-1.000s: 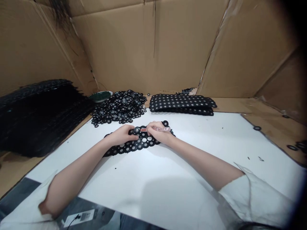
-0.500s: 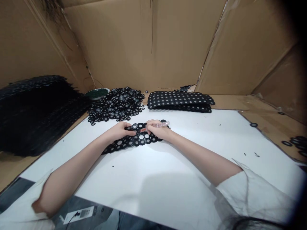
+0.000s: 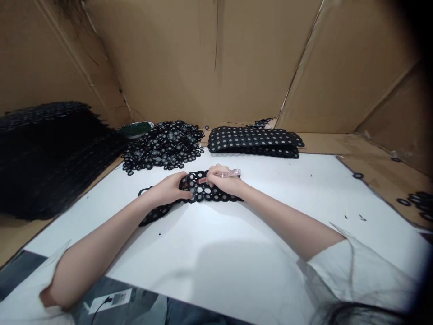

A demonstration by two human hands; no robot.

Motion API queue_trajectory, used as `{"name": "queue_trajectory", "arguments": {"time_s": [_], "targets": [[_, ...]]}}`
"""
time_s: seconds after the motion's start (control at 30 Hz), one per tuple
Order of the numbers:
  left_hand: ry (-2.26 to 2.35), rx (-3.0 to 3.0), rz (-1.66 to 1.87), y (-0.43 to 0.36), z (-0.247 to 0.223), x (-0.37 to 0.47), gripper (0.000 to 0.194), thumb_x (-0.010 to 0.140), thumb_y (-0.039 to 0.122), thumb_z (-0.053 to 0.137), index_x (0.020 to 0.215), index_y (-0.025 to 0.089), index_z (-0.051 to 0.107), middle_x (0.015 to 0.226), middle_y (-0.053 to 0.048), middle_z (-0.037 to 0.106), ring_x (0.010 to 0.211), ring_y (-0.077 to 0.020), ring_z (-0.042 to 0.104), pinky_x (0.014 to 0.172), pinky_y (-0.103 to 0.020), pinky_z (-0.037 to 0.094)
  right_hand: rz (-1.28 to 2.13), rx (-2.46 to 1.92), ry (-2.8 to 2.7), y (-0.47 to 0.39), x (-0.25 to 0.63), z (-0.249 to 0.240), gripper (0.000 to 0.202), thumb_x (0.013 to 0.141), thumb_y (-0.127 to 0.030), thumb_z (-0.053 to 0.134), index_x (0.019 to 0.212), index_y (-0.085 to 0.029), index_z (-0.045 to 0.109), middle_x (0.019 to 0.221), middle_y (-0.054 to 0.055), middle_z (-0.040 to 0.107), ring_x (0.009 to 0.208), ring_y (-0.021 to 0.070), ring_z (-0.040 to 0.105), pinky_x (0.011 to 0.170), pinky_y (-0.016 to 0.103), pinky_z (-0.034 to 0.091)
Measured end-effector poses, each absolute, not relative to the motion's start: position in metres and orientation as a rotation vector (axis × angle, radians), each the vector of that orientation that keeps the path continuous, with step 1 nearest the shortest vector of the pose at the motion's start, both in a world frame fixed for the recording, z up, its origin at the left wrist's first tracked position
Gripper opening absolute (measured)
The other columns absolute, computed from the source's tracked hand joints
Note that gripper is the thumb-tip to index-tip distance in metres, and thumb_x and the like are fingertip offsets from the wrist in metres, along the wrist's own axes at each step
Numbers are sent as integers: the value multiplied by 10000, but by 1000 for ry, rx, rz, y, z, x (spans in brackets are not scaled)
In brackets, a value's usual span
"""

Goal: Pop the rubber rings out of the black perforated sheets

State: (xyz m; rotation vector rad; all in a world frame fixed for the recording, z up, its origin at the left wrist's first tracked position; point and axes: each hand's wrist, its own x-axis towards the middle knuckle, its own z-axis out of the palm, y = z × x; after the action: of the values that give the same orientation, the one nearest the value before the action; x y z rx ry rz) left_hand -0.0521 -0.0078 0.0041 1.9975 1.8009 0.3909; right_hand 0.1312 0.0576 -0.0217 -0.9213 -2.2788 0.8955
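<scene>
A black punched rubber sheet (image 3: 199, 192), full of round holes, lies on the white board (image 3: 237, 243) in front of me. My left hand (image 3: 169, 189) presses down on its left part, fingers curled over the edge. My right hand (image 3: 221, 180) grips a clear pink pen-like tool (image 3: 230, 173) and holds its tip against the sheet's upper middle. Both hands meet over the sheet.
A heap of loose black rings (image 3: 164, 146) lies behind the sheet, with a green dish (image 3: 135, 129) beside it. A stack of punched sheets (image 3: 253, 141) sits at the back. A big black pile (image 3: 50, 153) fills the left. Cardboard walls (image 3: 216, 58) surround everything; stray rings (image 3: 414, 201) lie right.
The sheet has bunched up and shifted under my hands, its left end now trailing lower left. Both hands stayed together on it; the view drifted slightly.
</scene>
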Motion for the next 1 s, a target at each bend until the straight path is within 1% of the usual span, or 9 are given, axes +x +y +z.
{"name": "queue_trajectory", "arguments": {"time_s": [0.1,0.17,0.4,0.53,0.63,0.73,0.8,0.9,1.0], "targets": [[1731,1946,459,-6,1,-54,283,591,357,577,804,200,474,749,18,514,712,-180,495,597,-256,359,1076,-830,-2313,59,137,-18,265,734,-220,373,500,-173,488,687,1,547,670,125,506,670,255,378],[1684,1864,499,-5,0,-55,278,584,331,584,802,202,466,732,27,511,700,-173,499,595,-252,366,1123,-829,-2323,58,138,-18,260,727,-228,393,501,-170,509,724,3,541,645,117,502,653,250,381],[1636,1542,650,-5,-2,-54,383,561,265,610,899,224,434,680,52,555,644,-146,537,588,-242,399,1006,-812,-2303,56,132,-26,279,735,-196,378,481,-177,493,704,11,524,771,140,513,742,260,373],[1771,1406,718,-7,-2,-48,439,541,216,605,943,206,429,668,40,570,596,-140,540,548,-238,401,684,-901,-2331,44,125,-31,302,776,-208,350,490,-173,439,745,9,526,840,155,462,772,304,324],[1922,1379,767,-13,-4,-40,429,564,214,578,961,186,419,640,29,560,538,-133,512,476,-227,365,365,-896,-2365,33,119,-36,287,813,-256,357,558,-173,459,791,28,516,862,176,418,754,337,283],[1954,1463,778,-18,-8,-34,381,603,260,556,950,180,418,651,21,545,541,-133,499,461,-226,353,232,-901,-2398,28,116,-38,274,832,-278,354,619,-173,491,827,53,504,878,192,393,734,348,265],[1919,1569,760,-19,-10,-34,371,623,298,548,948,180,413,678,16,544,585,-143,511,491,-233,371,281,-929,-2410,30,116,-36,272,832,-284,354,633,-176,505,835,54,500,885,196,389,735,351,265],[1871,1755,648,-15,-7,-43,445,610,341,568,993,188,402,758,1,574,669,-170,539,556,-252,396,503,-966,-2402,35,117,-32,273,822,-282,358,615,-190,510,827,31,507,889,191,402,749,350,283],[1906,1901,422,-11,1,-55,425,567,407,598,914,192,479,800,-20,598,718,-210,550,577,-271,390,586,-1008,-2383,40,119,-29,278,803,-235,366,537,-186,436,770,17,513,876,181,428,747,328,315]]}}
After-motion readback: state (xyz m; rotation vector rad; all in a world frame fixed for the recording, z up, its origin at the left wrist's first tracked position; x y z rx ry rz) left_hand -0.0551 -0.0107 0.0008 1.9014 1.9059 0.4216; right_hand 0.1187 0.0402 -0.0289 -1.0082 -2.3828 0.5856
